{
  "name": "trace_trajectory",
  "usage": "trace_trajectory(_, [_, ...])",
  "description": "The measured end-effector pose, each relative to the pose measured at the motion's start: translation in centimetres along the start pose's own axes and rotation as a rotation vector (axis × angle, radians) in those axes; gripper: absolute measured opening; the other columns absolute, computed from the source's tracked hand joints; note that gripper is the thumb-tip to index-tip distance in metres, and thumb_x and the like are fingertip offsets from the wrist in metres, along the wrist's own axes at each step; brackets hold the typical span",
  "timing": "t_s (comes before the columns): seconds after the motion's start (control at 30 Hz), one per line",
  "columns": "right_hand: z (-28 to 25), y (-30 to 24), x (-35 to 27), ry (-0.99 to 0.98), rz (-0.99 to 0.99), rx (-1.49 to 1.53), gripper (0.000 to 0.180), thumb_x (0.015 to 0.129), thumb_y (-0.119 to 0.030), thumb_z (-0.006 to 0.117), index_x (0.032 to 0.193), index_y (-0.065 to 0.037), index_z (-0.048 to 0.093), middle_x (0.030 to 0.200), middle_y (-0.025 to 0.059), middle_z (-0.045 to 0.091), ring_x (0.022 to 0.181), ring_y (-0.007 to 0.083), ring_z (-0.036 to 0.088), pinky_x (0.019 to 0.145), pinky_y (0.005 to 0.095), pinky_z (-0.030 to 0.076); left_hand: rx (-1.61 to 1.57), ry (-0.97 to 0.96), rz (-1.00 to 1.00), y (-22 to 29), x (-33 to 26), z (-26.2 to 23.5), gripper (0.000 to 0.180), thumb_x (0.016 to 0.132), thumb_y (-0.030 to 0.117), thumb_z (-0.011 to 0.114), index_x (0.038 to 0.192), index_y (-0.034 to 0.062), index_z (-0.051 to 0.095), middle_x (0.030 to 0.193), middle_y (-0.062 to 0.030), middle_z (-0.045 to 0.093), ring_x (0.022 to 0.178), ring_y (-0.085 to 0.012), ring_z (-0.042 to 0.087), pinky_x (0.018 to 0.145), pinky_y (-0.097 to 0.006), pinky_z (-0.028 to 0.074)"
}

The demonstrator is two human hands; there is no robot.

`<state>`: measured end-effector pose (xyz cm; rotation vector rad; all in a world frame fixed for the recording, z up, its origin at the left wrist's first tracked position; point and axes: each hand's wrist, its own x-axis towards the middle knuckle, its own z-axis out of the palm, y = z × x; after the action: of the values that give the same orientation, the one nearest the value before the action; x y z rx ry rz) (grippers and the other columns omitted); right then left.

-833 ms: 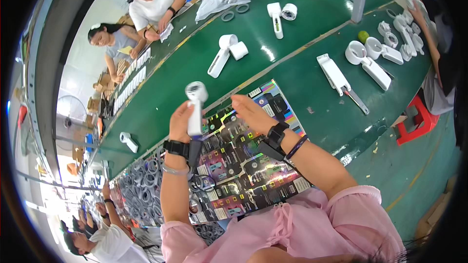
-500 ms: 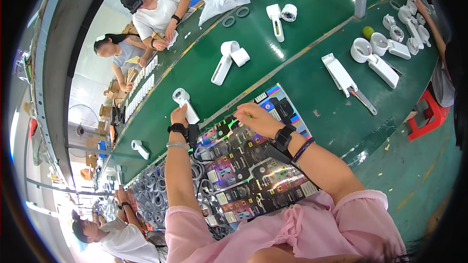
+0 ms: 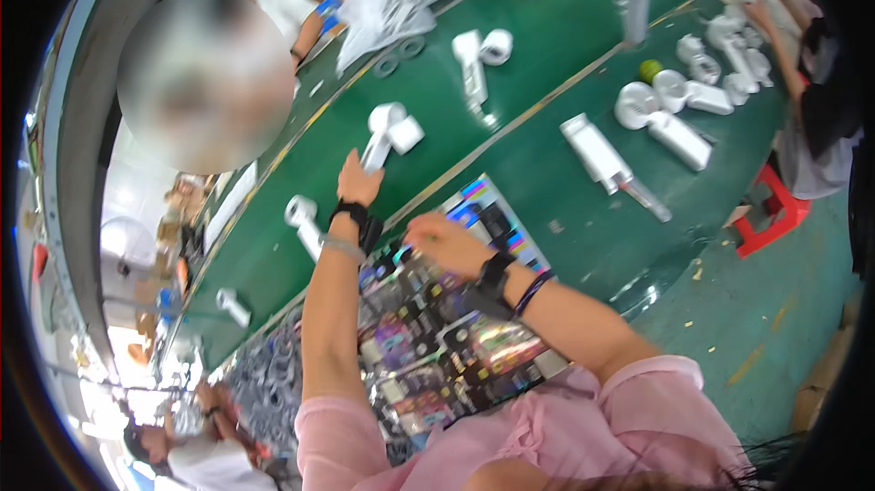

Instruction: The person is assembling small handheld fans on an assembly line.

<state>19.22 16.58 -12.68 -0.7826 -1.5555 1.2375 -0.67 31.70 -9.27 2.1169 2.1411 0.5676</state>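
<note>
Across the green table (image 3: pixel 547 45), a white fan (image 3: pixel 386 123) is lying just ahead of the nearer left hand (image 3: pixel 360 185), its handle (image 3: pixel 375 153) slanting back toward fingers whose grip I cannot tell through the blur, while the right hand (image 3: pixel 447 247) is hovering empty and loose-fingered above printed sheets (image 3: pixel 456 336).

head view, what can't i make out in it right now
All in the head view:
Left hand: blur and its own back hide whether its fingers grip the farther white device.
Nearer white device: handle end hidden by the left forearm.
Printed sheet: lettering smeared by blur.
Co-worker at upper left: mostly covered by a round blur.
</note>
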Motion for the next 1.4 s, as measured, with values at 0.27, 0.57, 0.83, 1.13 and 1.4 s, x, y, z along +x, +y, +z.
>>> trace_trajectory(0.27, [2.9, -1.6, 0.2, -0.009, 0.255, 0.292, 0.039, 0.092, -0.025, 0.055, 0.124, -0.004, 0.044, 0.114, 0.0115, 0.055, 0.095, 0.0165, 0.057, 0.074, 0.0297, 0.05, -0.352, -0.078, 0.005, -3.2, -1.2, 0.2, 0.034, 0.076, 0.017, 0.064, 0.103, -0.0018, 0.055, 0.095, -0.0183, 0.063, 0.086, -0.0341, 0.063, 0.075, -0.043, 0.05])
trace_trajectory(0.57, [0.2, -2.0, -0.3, 0.527, -0.017, 0.163, 0.063, 0.095, -0.029, 0.051, 0.142, -0.002, 0.017, 0.132, 0.0172, 0.037, 0.112, 0.0201, 0.048, 0.082, 0.0296, 0.048, -1.397, -0.432, -0.361, 9.5, -14.6, -5.0, 0.031, 0.081, 0.004, 0.054, 0.11, -0.0035, 0.045, 0.095, -0.0132, 0.057, 0.072, -0.0243, 0.062, 0.063, -0.037, 0.055])
trace_trajectory(0.83, [-0.3, -2.9, -0.1, 0.227, -0.06, 0.217, 0.058, 0.097, -0.03, 0.049, 0.144, -0.007, 0.023, 0.133, 0.0122, 0.041, 0.115, 0.0172, 0.045, 0.098, 0.0299, 0.036, -1.53, -0.448, -0.37, 10.4, -24.1, -7.1, 0.048, 0.076, 0.001, 0.053, 0.121, 0.0013, 0.036, 0.085, -0.0121, 0.053, 0.059, -0.0228, 0.06, 0.049, -0.038, 0.055])
trace_trajectory(1.13, [0.1, -4.0, -0.5, 0.151, 0.072, 0.151, 0.046, 0.095, -0.036, 0.05, 0.127, -0.003, 0.05, 0.119, 0.0098, 0.057, 0.105, 0.015, 0.054, 0.089, 0.0277, 0.043, -1.511, -0.155, -0.431, 10.4, -26.8, -4.2, 0.075, 0.074, 0.002, 0.057, 0.14, 0.0053, 0.02, 0.093, -0.0129, 0.052, 0.058, -0.0202, 0.057, 0.048, -0.033, 0.053])
trace_trajectory(1.4, [-0.7, -6.0, -1.2, 0.08, 0.035, 0.161, 0.041, 0.098, -0.033, 0.045, 0.125, -0.002, 0.052, 0.123, 0.0094, 0.055, 0.113, 0.0156, 0.049, 0.097, 0.0291, 0.037, -1.405, -0.103, -0.165, 8.5, -27.1, -1.8, 0.076, 0.073, 0.0, 0.054, 0.14, 0.0043, 0.017, 0.1, -0.0136, 0.048, 0.068, -0.0188, 0.057, 0.053, -0.031, 0.053])
